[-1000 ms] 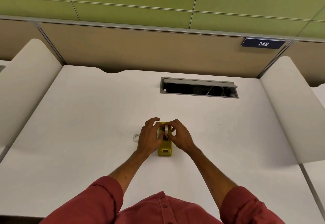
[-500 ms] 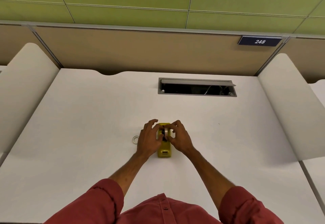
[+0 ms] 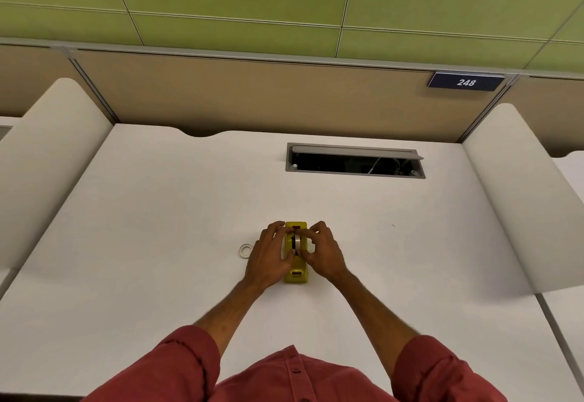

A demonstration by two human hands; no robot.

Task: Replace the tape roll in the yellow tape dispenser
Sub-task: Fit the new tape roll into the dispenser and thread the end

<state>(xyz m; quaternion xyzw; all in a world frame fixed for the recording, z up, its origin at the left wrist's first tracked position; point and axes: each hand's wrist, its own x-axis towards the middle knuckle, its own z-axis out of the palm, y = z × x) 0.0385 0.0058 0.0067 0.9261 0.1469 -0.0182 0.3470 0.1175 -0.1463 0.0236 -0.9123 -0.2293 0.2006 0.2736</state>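
A yellow tape dispenser [image 3: 296,275] lies lengthwise on the white desk [image 3: 158,228], its cutter end toward me. A tape roll [image 3: 297,241] stands on edge in the dispenser's slot. My left hand [image 3: 268,258] presses against the dispenser's left side, fingers curled over the top. My right hand [image 3: 322,251] is on the right side, with thumb and fingertips pinching the roll. A small white tape ring [image 3: 245,250] lies flat on the desk just left of my left hand.
An open cable hatch [image 3: 355,161] is set into the desk behind the dispenser. White curved dividers [image 3: 518,199] rise at both sides. A tan partition with a "248" sign [image 3: 466,82] closes the back.
The tape roll has sunk lower into the dispenser's slot. Both hands have stayed on the dispenser with small finger shifts. The camera has tilted slightly.
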